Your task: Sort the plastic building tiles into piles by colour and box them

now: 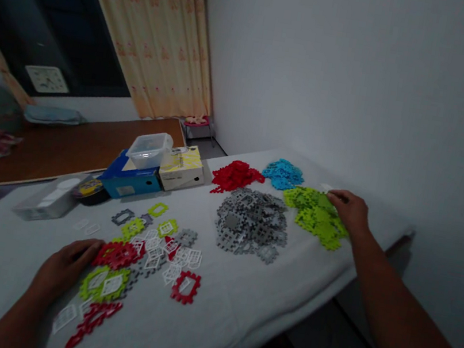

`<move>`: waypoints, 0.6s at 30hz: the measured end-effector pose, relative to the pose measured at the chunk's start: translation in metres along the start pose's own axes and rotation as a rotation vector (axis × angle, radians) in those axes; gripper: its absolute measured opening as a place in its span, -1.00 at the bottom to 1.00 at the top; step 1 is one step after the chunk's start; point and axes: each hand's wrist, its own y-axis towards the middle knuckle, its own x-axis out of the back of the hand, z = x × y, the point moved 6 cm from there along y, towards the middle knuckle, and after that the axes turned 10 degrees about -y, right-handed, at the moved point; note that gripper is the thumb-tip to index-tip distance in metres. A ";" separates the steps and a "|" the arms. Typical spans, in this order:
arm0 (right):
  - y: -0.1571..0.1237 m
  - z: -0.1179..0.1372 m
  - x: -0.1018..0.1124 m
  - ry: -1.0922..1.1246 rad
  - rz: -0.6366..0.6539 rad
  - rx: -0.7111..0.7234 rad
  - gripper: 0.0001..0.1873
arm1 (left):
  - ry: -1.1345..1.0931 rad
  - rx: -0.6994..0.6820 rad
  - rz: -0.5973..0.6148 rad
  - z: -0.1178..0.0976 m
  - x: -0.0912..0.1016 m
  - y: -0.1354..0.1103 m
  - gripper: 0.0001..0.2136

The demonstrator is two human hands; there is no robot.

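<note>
My left hand (65, 265) rests at the left of a mixed heap of flat plastic building pieces. Its thumb and fingers come together at the edge of a red toothed piece (117, 254). Just below lie lime-green frames (104, 283) with white lattice windows on them. Far to the right, my right hand (349, 209) is pinched closed above the right edge of a lime-green pile (315, 213). A small white piece (326, 187) shows at its fingertips; its shape is mostly hidden.
Sorted piles of grey (251, 223), red (237, 176) and blue pieces (283, 173) lie on the white-covered table. Behind the mixed heap stand a blue box (132, 182), a yellow-and-white box (182, 169) and a clear container (49, 199). The wall borders the right side.
</note>
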 end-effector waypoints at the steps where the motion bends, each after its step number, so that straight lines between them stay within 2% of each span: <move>1: 0.000 -0.004 -0.005 -0.009 0.038 0.000 -0.61 | -0.001 0.008 0.003 0.001 0.000 0.000 -0.50; 5: -0.003 -0.014 -0.020 -0.068 0.108 -0.010 -0.65 | 0.008 0.040 0.007 0.006 -0.001 0.001 -0.52; 14: -0.001 -0.030 -0.020 -0.169 0.057 -0.031 -0.62 | 0.026 0.026 0.019 0.001 -0.001 -0.001 -0.52; 18: -0.004 -0.037 -0.021 -0.118 0.053 -0.041 -0.63 | 0.039 0.003 0.022 0.001 -0.002 -0.001 -0.53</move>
